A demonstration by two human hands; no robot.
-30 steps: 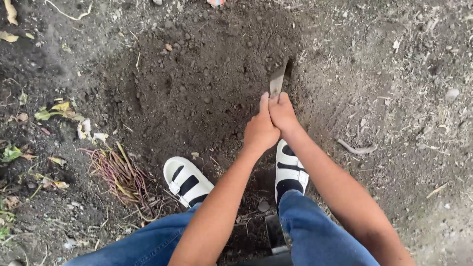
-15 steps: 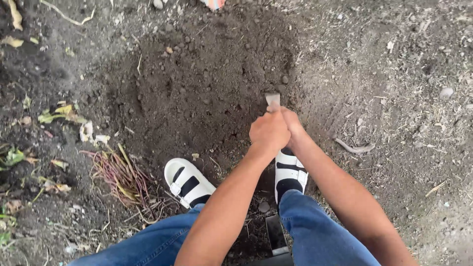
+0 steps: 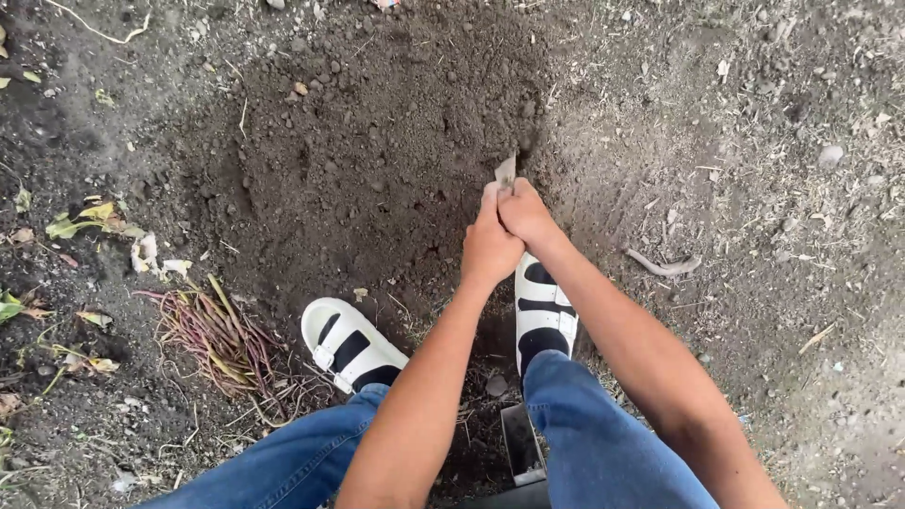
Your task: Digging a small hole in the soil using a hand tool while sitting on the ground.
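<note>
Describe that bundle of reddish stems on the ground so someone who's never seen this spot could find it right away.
Start from the patch of dark dug soil in the middle, then look down-left past the person's white sandal. Just left of that sandal lies the bundle of stems, fanned out on the ground. Unlike the yellow-green leaves farther left, it is long, thin and purplish-red.

Dark loose soil (image 3: pixel 377 160) underfoot, paler trampled ground (image 3: pixel 773 188) right, scattered leaves (image 3: pixel 85 219) and reddish stems (image 3: pixel 212 335) left.
</note>
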